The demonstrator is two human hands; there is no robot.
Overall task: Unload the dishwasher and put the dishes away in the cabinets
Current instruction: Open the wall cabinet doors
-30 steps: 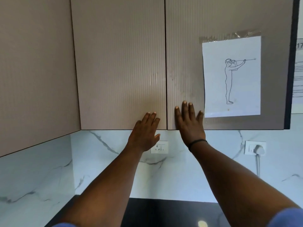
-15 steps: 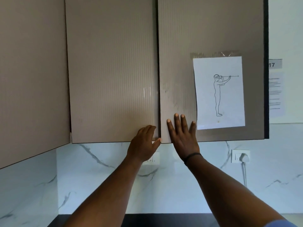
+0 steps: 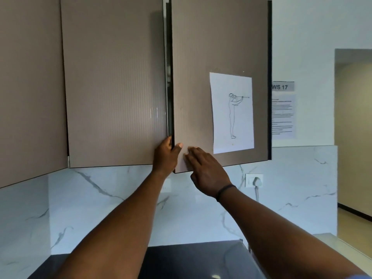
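We curled our left hand (image 3: pixel 165 156) around the free edge of the right cabinet door (image 3: pixel 219 57), thumb on its face, the grip pinching that edge. The door stood slightly ajar. At 3 o'clock of it, our right hand (image 3: pixel 205 170) lay spread flat against the panel, below a taped drawing (image 3: pixel 231 111).

Three cabinet doors: one at left (image 3: pixel 30 87), one in the middle (image 3: pixel 114 81), one ajar at right (image 3: pixel 201 57). Two hands, left (image 3: pixel 166 156) and right (image 3: pixel 207 172). Three paper sheets: a drawing (image 3: pixel 231 112), a label (image 3: pixel 281 87), a notice (image 3: pixel 282 117). One wall socket (image 3: pixel 254 180).
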